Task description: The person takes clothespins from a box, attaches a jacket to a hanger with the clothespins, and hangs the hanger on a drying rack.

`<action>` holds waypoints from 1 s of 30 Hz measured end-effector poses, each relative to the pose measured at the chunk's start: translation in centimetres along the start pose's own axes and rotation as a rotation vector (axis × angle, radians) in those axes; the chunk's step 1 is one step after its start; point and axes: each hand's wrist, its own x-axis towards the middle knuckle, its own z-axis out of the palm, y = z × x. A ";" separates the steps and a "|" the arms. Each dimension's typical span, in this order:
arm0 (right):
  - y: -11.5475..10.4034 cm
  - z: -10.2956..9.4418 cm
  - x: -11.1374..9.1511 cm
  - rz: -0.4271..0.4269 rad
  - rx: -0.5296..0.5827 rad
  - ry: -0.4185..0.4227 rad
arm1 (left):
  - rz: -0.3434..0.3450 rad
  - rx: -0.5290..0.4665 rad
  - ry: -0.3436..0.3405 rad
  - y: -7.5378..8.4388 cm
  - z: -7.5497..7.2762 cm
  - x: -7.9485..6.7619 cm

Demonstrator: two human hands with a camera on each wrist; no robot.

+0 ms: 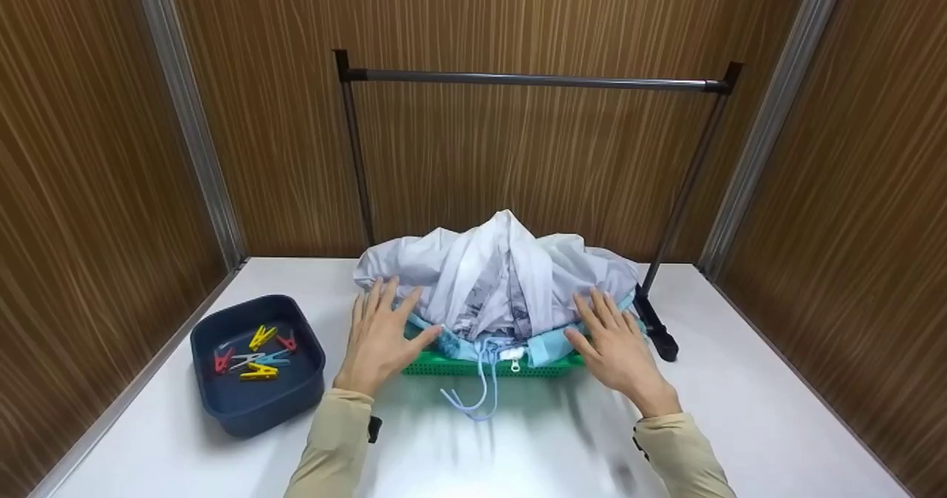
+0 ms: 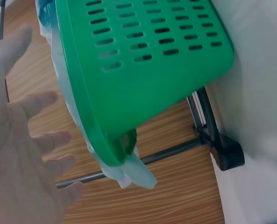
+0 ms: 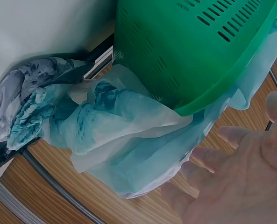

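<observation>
A heap of pale, thin clothing (image 1: 414, 261) with light blue parts is piled on a green basket (image 1: 473, 368) in the head view. A light blue drawstring (image 1: 495, 387) and a white zipper pull (image 1: 516, 365) hang over its front. My left hand (image 1: 381, 346) is spread at the heap's left side, fingertips overlapping the cloth. On the right side my right hand (image 1: 620, 354) is spread likewise, palm down. Neither hand grips anything. In the right wrist view, teal-and-white patterned cloth (image 3: 129, 119) spills over the basket's rim. The left wrist view shows the basket's slotted wall (image 2: 129, 93).
A dark blue bin (image 1: 314, 379) at the left holds several clothespins, such as a yellow clothespin (image 1: 259, 372). Behind the heap stands a metal garment rack (image 1: 533, 80), its black foot (image 1: 664, 344) on the right. Wood-patterned panels (image 1: 259, 150) enclose the white table (image 1: 747, 402).
</observation>
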 end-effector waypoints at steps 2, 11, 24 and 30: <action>-0.1 0.1 0.0 -0.010 -0.004 0.009 | 0.009 -0.004 0.014 0.1 0.1 0.0; -0.2 1.1 0.6 -0.067 0.044 0.140 | 0.152 0.002 0.233 0.1 1.1 0.4; 0.8 2.8 3.0 -0.068 0.046 0.322 | 0.174 -0.050 0.119 0.1 2.0 1.6; 1.0 3.1 3.3 0.015 0.109 0.345 | 0.164 -0.149 0.097 -0.2 1.7 2.1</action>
